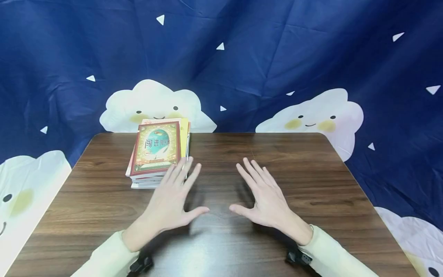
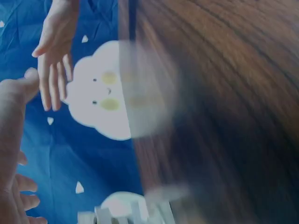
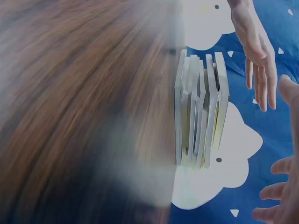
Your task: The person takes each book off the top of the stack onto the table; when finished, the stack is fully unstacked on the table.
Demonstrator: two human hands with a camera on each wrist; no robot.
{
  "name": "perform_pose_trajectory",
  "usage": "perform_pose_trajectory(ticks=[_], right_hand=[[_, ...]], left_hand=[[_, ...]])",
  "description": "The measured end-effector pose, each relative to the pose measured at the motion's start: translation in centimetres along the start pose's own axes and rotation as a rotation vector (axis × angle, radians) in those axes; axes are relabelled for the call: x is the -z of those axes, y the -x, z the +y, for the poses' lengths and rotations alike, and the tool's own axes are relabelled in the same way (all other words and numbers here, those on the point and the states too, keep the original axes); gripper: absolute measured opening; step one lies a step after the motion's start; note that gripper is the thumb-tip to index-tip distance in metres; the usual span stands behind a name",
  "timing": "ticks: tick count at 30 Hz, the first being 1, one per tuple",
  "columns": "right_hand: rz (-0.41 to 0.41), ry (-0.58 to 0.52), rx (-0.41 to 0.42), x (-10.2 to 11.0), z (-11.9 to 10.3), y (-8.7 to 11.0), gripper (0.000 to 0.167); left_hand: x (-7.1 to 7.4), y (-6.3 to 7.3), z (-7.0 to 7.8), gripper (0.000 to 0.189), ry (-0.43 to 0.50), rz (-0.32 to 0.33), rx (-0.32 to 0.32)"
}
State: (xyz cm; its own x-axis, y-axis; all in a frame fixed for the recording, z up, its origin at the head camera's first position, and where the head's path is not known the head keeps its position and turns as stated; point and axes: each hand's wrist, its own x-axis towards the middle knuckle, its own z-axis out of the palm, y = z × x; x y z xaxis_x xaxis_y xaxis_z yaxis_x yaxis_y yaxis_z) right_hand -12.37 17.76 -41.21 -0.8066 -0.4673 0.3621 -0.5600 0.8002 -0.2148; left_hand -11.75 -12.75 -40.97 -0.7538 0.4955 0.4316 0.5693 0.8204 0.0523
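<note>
A stack of books (image 1: 157, 154) lies on the left part of the wooden table, its top book showing a gold and red cover with a teal oval. Spread above the table, my left hand (image 1: 169, 202) overlaps the stack's front right corner in the head view, holding nothing. My right hand (image 1: 268, 198) hovers to the right, fingers extended and thumb pointing inward, also holding nothing. In the right wrist view the stack (image 3: 201, 112) shows its page edges, several books thick. Both thumbs point toward each other across a gap.
The brown wood-grain table (image 1: 311, 169) has rounded far corners. Behind and beside it hangs a dark blue cloth (image 1: 242, 69) with white triangles and smiling clouds. Small black devices (image 1: 142, 263) sit at both wrists, by the pale sleeves (image 1: 107, 254).
</note>
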Motion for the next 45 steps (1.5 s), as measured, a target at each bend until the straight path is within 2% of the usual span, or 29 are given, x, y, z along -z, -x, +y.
perform_pose_trajectory(ticks=[4,10,14,17,20,24,26,29,37,45], right_hand=[[-0.010,-0.251,-0.067,-1.1,-0.4,-1.0,0.095],[0.026,-0.661,-0.176,-3.4,-1.1,-3.5,0.067],[0.001,-0.920,-0.266,-5.0,-1.7,-5.5,0.056],[-0.035,-1.065,-0.337,-6.0,-2.3,-6.9,0.052],[-0.055,-1.136,-0.405,-6.8,-2.8,-8.3,0.050],[-0.087,-1.219,-0.473,-8.0,-3.4,-10.1,0.051],[-0.111,-1.265,-0.511,-8.6,-3.6,-10.9,0.051],[-0.134,-1.302,-0.540,-9.5,-3.8,-12.0,0.052],[-0.147,-1.371,-0.545,-11.4,-4.6,-14.0,0.058],[-0.103,-1.355,-0.523,-11.9,-5.5,-14.8,0.051]], left_hand=[[1.0,0.8,-1.9,0.105,0.113,0.050,0.092],[2.5,2.4,-5.3,0.087,0.258,0.153,0.294],[3.0,3.4,-7.9,0.075,0.328,0.262,0.408],[3.2,4.0,-9.7,0.067,0.373,0.332,0.492],[3.4,4.5,-11.3,0.060,0.439,0.350,0.590],[3.2,4.9,-13.3,0.053,0.527,0.324,0.722],[3.0,5.0,-14.0,0.050,0.558,0.302,0.767],[2.7,5.0,-14.7,0.048,0.587,0.273,0.786],[2.0,4.8,-15.3,0.047,0.606,0.207,0.772],[1.7,4.4,-15.4,0.051,0.642,0.143,0.800]])
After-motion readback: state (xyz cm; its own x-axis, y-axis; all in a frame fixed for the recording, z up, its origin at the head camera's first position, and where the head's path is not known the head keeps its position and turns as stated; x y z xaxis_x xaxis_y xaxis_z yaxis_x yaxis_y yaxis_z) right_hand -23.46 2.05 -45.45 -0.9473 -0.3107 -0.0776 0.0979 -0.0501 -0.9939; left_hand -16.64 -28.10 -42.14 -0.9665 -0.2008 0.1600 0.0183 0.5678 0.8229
